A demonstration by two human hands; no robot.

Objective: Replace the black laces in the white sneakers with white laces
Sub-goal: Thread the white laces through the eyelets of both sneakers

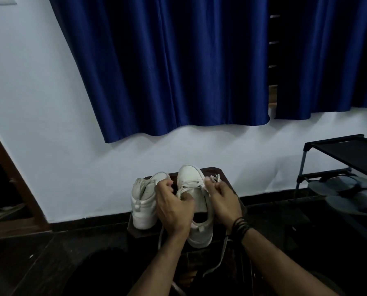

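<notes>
Our left hand (174,207) and right hand (223,199) each pinch a white lace (183,186) over the right sneaker (196,201). Loose lace ends hang down below our wrists. Two white sneakers sit side by side on a dark stool (217,170); the left sneaker (144,201) is untouched. Beyond, one rack (336,154) holds sandals (349,193), under blue curtains (167,67).

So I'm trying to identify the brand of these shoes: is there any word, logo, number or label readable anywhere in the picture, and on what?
None: no text can be read in this view.
White sneakers: no legible brand or number; the surfaces look plain and the picture is dim.
Shoe rack, curtain and wall: no writing visible.
</notes>
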